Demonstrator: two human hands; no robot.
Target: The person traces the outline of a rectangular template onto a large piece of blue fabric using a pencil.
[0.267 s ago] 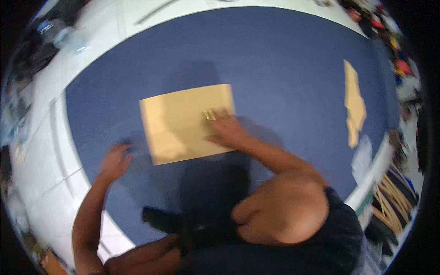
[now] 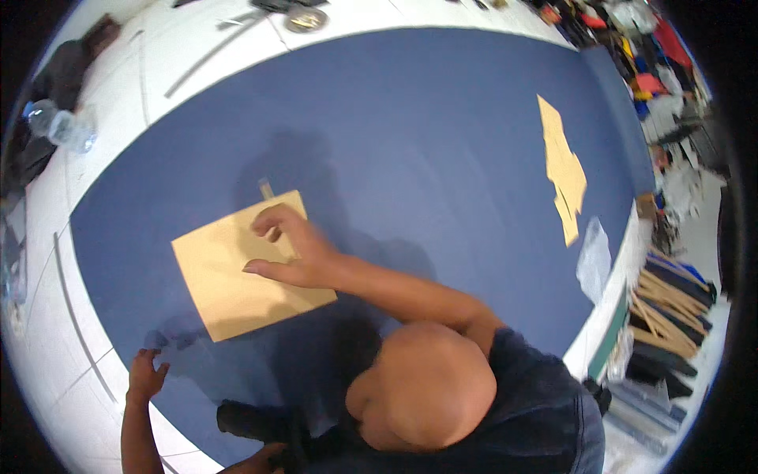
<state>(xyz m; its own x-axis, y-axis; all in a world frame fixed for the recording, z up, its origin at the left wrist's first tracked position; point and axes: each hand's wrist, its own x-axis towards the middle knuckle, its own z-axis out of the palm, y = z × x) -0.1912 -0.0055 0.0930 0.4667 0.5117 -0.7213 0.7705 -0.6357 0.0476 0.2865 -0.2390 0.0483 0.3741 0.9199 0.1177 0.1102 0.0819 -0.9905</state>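
Observation:
A tan rectangular sheet of card or stiff paper (image 2: 217,272) lies flat on a wide dark blue cloth (image 2: 442,150). Over its right part hovers my right hand (image 2: 296,249), with fingers curled, thumb apart and nothing seen between them. A small translucent strip (image 2: 265,188) juts out at the sheet's far edge, beyond my right fingers; its kind is unclear. My left hand (image 2: 148,373) is at the cloth's near left edge, short of the sheet, fingers apart and holding nothing.
Tan cut paper pieces (image 2: 562,170) lie on the cloth at right, beside a crumpled clear plastic bag (image 2: 594,261). White floor tiles (image 2: 55,316) border the cloth. A plastic bottle (image 2: 59,125) lies far left, a round dish (image 2: 305,20) at the back, wooden strips (image 2: 667,308) at right.
My right hand has lifted off the sheet and released the small shiny strip, now at the far edge. The view has shifted, so the sheet appears further left and nearer.

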